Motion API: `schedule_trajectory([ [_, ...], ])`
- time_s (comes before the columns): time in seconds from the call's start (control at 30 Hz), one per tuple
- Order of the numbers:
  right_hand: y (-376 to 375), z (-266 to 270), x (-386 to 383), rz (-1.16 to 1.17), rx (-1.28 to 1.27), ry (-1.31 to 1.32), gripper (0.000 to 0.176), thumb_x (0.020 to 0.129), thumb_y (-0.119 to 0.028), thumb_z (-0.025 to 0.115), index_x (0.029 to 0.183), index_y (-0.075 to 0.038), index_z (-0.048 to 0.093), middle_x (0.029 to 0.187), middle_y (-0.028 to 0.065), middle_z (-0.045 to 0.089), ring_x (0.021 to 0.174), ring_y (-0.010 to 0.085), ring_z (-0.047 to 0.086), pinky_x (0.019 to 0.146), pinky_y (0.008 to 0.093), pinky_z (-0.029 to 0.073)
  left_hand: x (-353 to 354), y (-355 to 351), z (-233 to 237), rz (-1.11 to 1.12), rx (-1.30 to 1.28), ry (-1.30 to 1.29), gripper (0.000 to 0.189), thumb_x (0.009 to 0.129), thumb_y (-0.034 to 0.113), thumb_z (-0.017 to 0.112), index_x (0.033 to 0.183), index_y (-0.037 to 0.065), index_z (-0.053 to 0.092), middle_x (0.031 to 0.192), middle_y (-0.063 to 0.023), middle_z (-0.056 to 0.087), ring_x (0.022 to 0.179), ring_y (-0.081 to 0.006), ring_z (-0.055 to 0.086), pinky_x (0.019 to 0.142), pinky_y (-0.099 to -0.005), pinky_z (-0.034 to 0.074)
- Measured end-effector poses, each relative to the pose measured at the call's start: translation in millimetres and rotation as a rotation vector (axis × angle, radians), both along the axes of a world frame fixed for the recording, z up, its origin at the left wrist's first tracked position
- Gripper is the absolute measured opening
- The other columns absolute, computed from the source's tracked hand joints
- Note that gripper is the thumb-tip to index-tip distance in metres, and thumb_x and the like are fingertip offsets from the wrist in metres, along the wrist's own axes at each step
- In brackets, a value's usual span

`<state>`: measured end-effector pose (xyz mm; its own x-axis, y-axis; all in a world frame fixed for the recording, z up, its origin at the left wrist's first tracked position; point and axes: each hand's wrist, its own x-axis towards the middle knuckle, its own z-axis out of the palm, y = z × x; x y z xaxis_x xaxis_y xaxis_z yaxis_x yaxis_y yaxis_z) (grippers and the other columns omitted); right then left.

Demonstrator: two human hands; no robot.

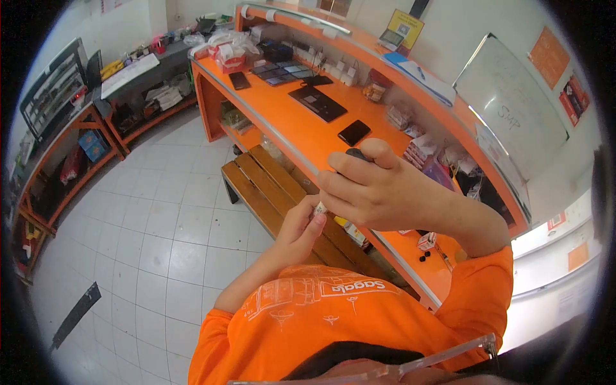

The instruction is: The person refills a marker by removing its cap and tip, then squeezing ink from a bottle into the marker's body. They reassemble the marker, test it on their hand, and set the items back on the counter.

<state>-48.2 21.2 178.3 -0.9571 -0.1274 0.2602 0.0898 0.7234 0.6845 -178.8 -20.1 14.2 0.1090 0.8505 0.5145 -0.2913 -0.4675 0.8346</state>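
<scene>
In front of my chest, my left hand (pixel 301 226) pinches a small whitish piece (pixel 319 208) between thumb and fingers. Just above and to the right, my right hand (pixel 367 183) is wrapped round a black tool (pixel 356 153), whose dark end shows at the top of the fist. The fingers of my right hand come down close to the whitish piece; whether the tool touches it is hidden. Beyond my hands a black phone (pixel 354 133) lies on the orange counter (pixel 282 114).
A wooden bench (pixel 262 186) stands below my hands. On the counter lie a dark flat panel (pixel 317 104), another phone (pixel 239 81) and a small box (pixel 427 241). A whiteboard (pixel 513 102) leans at the right. Shelves (pixel 96 128) stand at the left.
</scene>
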Motion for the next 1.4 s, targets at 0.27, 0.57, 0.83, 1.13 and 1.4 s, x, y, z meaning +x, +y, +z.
schedule_trajectory([
  [0.27,-3,2,1,-0.016,-0.04,0.003,0.007,0.068,-0.02,0.055,0.071,-0.015,0.052,0.081,-0.0024,0.048,0.09,0.0125,0.045,0.082,0.0335,0.025,-1,1,0,-0.004,-0.017,0.017,0.025,0.09,0.014,0.04,0.109,0.0,0.045,0.075,-0.0002,0.045,0.063,-0.0067,0.038,0.055,-0.0216,0.034],
  [0.57,-1,5,0,-0.028,-0.071,-0.038,0.009,0.068,-0.021,0.055,0.073,-0.014,0.052,0.082,-0.0014,0.048,0.09,0.0139,0.044,0.08,0.033,0.027,-2,1,4,-0.031,-0.005,0.017,0.024,0.09,0.014,0.038,0.107,-0.001,0.045,0.087,-0.0042,0.052,0.067,-0.0072,0.04,0.061,-0.0215,0.036],
  [0.83,-1,9,-1,-0.056,-0.097,-0.091,0.01,0.069,-0.021,0.055,0.075,-0.012,0.054,0.082,-0.0004,0.049,0.088,0.014,0.046,0.08,0.0316,0.026,-5,1,5,-0.041,-0.017,0.019,0.022,0.09,0.015,0.039,0.105,0.0,0.045,0.084,-0.0041,0.052,0.066,-0.0071,0.041,0.059,-0.0212,0.036],
  [1.13,6,25,-7,0.027,-0.173,-0.053,0.012,0.068,-0.019,0.055,0.077,-0.01,0.054,0.078,0.0009,0.049,0.084,0.016,0.047,0.078,0.0303,0.034,-5,4,22,-0.023,0.005,-0.003,0.02,0.09,0.016,0.038,0.103,0.001,0.045,0.09,-0.0051,0.057,0.062,-0.0057,0.04,0.056,-0.0195,0.035],
  [1.4,4,60,-8,-0.135,-0.368,-0.243,0.019,0.074,-0.009,0.05,0.093,-0.005,0.053,0.091,0.0076,0.05,0.093,0.0237,0.046,0.09,0.0363,0.034,-7,10,44,-0.04,0.023,0.052,0.021,0.09,0.016,0.036,0.102,0.002,0.045,0.091,-0.0044,0.058,0.058,-0.0049,0.036,0.053,-0.0186,0.034],
])
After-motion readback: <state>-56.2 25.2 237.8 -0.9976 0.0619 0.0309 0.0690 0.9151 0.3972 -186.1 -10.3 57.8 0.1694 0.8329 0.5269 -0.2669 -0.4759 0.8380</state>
